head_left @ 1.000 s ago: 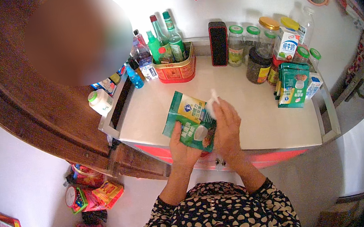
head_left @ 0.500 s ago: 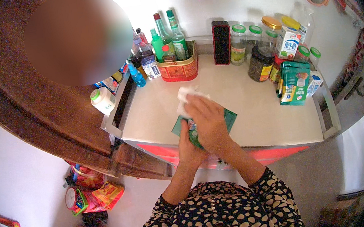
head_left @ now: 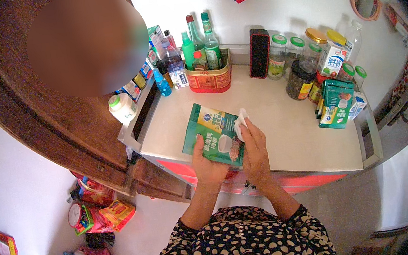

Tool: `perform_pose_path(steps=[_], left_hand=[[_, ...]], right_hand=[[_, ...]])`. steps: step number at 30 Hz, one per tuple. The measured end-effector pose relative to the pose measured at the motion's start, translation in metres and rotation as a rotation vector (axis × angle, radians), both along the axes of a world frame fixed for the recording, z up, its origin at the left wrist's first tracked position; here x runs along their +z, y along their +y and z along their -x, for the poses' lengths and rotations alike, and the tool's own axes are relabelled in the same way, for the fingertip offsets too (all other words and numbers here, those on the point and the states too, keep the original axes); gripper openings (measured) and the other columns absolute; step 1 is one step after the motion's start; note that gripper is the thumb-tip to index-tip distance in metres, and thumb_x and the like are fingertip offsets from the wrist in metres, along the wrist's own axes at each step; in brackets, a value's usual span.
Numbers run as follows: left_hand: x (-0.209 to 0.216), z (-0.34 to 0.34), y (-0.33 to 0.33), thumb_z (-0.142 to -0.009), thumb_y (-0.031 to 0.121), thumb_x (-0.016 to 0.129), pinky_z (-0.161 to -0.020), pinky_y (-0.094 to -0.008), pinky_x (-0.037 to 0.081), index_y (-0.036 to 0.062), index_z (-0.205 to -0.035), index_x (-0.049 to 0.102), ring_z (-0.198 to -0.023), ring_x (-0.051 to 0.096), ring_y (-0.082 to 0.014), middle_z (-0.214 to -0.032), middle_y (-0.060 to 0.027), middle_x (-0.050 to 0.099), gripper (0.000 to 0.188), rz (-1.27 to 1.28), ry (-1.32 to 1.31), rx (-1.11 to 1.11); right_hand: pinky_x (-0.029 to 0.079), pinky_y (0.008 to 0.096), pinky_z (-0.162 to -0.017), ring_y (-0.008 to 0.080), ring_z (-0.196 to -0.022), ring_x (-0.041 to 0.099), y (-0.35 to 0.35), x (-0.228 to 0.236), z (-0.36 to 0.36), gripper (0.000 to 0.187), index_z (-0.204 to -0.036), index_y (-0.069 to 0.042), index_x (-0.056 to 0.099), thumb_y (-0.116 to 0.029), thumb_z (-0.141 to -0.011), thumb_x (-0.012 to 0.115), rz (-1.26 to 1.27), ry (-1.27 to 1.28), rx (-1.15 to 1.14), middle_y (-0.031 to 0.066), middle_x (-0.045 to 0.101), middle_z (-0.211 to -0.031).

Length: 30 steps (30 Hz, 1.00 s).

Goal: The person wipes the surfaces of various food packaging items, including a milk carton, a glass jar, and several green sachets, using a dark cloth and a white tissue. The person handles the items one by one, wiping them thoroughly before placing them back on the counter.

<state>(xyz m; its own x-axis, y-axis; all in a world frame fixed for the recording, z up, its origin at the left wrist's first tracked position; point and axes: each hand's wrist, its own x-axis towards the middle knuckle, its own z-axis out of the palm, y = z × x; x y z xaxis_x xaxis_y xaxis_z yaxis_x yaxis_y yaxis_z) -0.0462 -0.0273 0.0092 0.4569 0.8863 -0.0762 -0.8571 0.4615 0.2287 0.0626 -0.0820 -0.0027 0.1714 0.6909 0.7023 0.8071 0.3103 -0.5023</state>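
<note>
A green and yellow packet (head_left: 210, 137) is held up in front of me, over the near edge of the cabinet's white top. Its lower left part is in my left hand (head_left: 207, 167), closed with the thumb across the front. My right hand (head_left: 255, 152) is at the packet's right edge, closed on a folded white tissue (head_left: 240, 123) that touches the packet's upper right side. Similar green packets (head_left: 335, 105) stand in a bunch at the right of the cabinet top, next to a white carton.
A red tin (head_left: 210, 80) with green bottles stands at the back, with a black speaker (head_left: 259, 53) beside it. Lidded jars (head_left: 277, 58) crowd the back right. A white tub (head_left: 122, 108) sits at the left edge, by a brown wooden piece of furniture (head_left: 53, 129).
The packet has turned its printed front into full view. My right hand with the tissue has moved off its middle, to its right edge. The view has shifted slightly.
</note>
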Motion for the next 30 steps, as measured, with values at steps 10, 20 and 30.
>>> perform_pose_path(steps=[10, 20, 30], left_hand=[[-0.014, 0.011, 0.015, -0.091, 0.037, 0.040, -0.094, -0.0505, 0.040, 0.0079, -0.121, 0.048, -0.104, 0.055, -0.0343, -0.117, -0.0147, 0.055, 0.043, -0.081, -0.086, 0.029], [-0.001, 0.004, -0.001, -0.088, 0.058, 0.031, -0.101, -0.0470, 0.031, 0.0099, -0.131, 0.038, -0.118, 0.044, -0.0311, -0.131, -0.0133, 0.044, 0.065, -0.078, 0.011, -0.100], [-0.024, 0.027, 0.021, -0.090, 0.052, 0.035, -0.093, -0.0425, 0.042, 0.0042, -0.125, 0.043, -0.108, 0.052, -0.0277, -0.118, -0.0138, 0.052, 0.060, -0.180, 0.017, -0.036]], right_hand=[[0.039, 0.0463, -0.093, 0.0412, -0.110, 0.046, -0.034, -0.004, 0.017, 0.040, -0.113, 0.008, 0.050, 0.001, -0.074, 0.052, 0.069, -0.241, 0.215, 0.0261, 0.042, -0.128], [0.034, 0.0418, -0.094, 0.0319, -0.119, 0.042, 0.034, 0.043, 0.014, 0.035, -0.114, -0.004, 0.055, -0.006, -0.079, 0.047, -0.037, -0.185, 0.030, 0.0154, 0.045, -0.130], [0.035, 0.0403, -0.093, 0.0256, -0.123, 0.040, 0.004, 0.002, 0.032, 0.037, -0.112, -0.001, 0.055, -0.011, -0.076, 0.052, 0.059, -0.403, 0.249, 0.0106, 0.046, -0.130]])
